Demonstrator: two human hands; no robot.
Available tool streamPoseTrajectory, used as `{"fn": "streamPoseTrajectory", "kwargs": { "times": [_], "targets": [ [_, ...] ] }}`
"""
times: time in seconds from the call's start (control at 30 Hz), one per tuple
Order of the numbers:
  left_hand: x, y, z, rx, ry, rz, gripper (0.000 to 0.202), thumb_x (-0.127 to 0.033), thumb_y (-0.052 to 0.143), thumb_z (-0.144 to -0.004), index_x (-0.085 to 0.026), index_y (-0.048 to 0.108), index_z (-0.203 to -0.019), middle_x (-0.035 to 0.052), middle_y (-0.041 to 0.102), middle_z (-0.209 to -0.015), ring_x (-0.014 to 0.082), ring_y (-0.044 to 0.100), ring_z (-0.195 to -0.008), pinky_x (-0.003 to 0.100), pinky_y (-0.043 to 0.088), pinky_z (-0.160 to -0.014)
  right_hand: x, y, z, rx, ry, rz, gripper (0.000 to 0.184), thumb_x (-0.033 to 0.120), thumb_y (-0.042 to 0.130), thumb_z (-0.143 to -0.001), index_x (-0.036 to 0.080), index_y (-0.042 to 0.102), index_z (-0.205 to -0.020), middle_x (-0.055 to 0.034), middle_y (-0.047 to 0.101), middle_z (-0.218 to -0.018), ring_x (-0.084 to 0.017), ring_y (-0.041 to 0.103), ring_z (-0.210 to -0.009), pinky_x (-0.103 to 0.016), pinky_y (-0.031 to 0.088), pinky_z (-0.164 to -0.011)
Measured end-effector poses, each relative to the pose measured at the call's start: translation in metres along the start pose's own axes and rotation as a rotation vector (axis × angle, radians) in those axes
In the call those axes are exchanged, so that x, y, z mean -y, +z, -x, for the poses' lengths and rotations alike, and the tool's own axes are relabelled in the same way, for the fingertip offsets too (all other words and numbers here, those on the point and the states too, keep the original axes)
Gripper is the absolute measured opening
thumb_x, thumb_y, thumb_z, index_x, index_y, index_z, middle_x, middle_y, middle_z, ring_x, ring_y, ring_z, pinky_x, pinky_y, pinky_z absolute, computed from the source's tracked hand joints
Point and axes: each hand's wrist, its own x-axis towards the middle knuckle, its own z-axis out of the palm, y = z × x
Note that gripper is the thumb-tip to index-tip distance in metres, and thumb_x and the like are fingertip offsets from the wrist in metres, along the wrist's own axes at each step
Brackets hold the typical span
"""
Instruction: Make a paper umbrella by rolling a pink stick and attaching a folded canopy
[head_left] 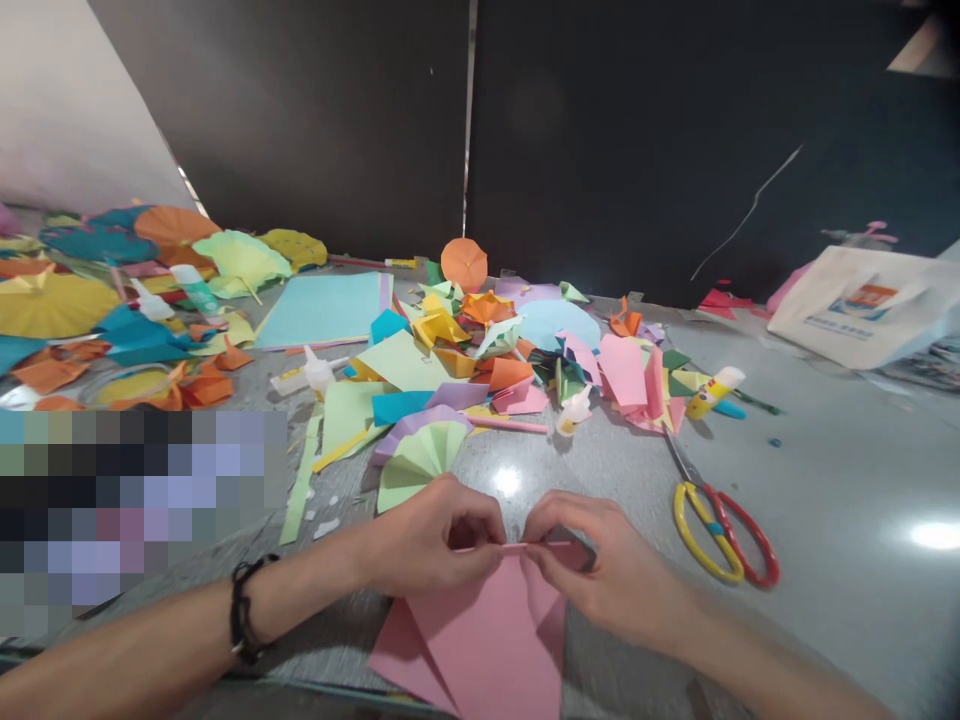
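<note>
A sheet of pink paper (491, 640) lies at the near edge of the table, its far edge turned over in a narrow fold. My left hand (439, 535) pinches that folded edge between thumb and fingers. Close beside it, my right hand (592, 555) grips the same edge, thumb underneath and fingers curled over. Another pink layer sticks out at the lower left of the sheet. Just beyond my left hand is a pleated green paper fan (424, 462). Scissors (724, 530) with yellow and red handles rest to the right of my right hand.
Folded coloured papers (450, 350) are heaped across the middle. A glue stick (715, 392) and small glue bottles (574, 410) stand among them. Light blue sheets (322, 308) lie behind left, near paper umbrellas (240, 262). A white bag (862, 310) sits at far right, before a dark partition (675, 130).
</note>
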Motion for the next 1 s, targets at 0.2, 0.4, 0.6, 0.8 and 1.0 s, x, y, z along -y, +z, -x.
{"fn": "streamPoseTrajectory", "kwargs": {
  "times": [0.2, 0.4, 0.6, 0.8, 1.0],
  "targets": [
    [0.0042, 0.0, 0.0003, -0.032, 0.022, -0.034, 0.014, -0.021, 0.062, -0.086, -0.012, 0.068, -0.077, -0.0049, 0.051, -0.06, 0.0065, 0.042, -0.054, 0.016, 0.03, -0.049, 0.0016, -0.0012, -0.0024, 0.011, 0.003, 0.008, 0.012, 0.012, 0.062, -0.091, 0.022, 0.07, -0.09, 0.0001, 0.072, -0.089, -0.015, 0.066, -0.082, -0.027, 0.047, -0.071],
    [0.004, 0.0005, -0.0004, -0.021, 0.007, -0.009, 0.014, -0.021, 0.063, -0.087, -0.013, 0.066, -0.076, -0.0058, 0.051, -0.058, 0.0063, 0.042, -0.053, 0.016, 0.03, -0.049, 0.0022, -0.002, -0.0024, 0.026, 0.02, 0.021, 0.014, 0.012, 0.06, -0.091, 0.021, 0.068, -0.084, 0.0006, 0.07, -0.083, -0.014, 0.062, -0.076, -0.026, 0.044, -0.065],
    [0.0016, -0.0004, -0.0008, -0.013, 0.01, -0.011, 0.012, -0.019, 0.063, -0.085, -0.013, 0.064, -0.075, -0.007, 0.049, -0.057, 0.0056, 0.04, -0.052, 0.016, 0.029, -0.049, 0.002, -0.0013, -0.0016, 0.025, 0.021, 0.015, 0.012, 0.012, 0.061, -0.091, 0.021, 0.066, -0.085, 0.0014, 0.07, -0.084, -0.014, 0.062, -0.077, -0.026, 0.044, -0.068],
    [0.0015, 0.0009, -0.0017, -0.004, -0.029, 0.001, 0.011, -0.019, 0.062, -0.084, -0.013, 0.064, -0.074, -0.0067, 0.049, -0.056, 0.0062, 0.04, -0.052, 0.017, 0.03, -0.048, 0.0014, -0.001, -0.0015, 0.021, 0.021, 0.024, 0.012, 0.011, 0.062, -0.09, 0.021, 0.069, -0.085, 0.0016, 0.071, -0.084, -0.013, 0.062, -0.076, -0.026, 0.043, -0.068],
    [0.0022, 0.0005, -0.0016, 0.003, -0.052, -0.01, 0.01, -0.018, 0.061, -0.082, -0.013, 0.065, -0.075, -0.0061, 0.051, -0.057, 0.0066, 0.042, -0.052, 0.017, 0.03, -0.048, 0.0001, -0.0023, -0.0023, 0.014, 0.037, 0.03, 0.014, 0.007, 0.065, -0.084, 0.02, 0.068, -0.082, 0.0027, 0.07, -0.083, -0.012, 0.061, -0.075, -0.025, 0.041, -0.067]
  ]
}}
